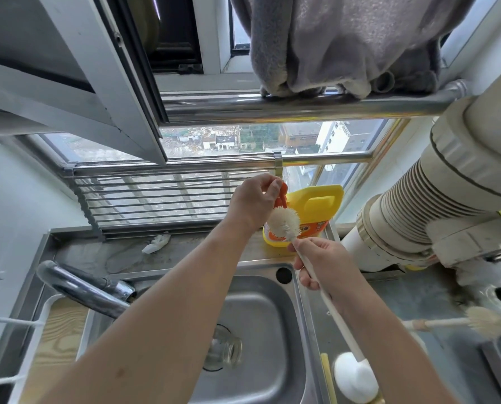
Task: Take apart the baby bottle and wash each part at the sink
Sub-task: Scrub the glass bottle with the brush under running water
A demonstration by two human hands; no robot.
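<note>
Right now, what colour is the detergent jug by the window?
Yellow detergent jug, orange label low down; head view shows it.

Looked like a home kitchen, high up in a flat: steel sink, faucet at its left, yellow detergent jug behind its far right corner, drying rack and window over rooftops beyond it.

Glass bottle in sink; detergent jug behind sink.
</note>
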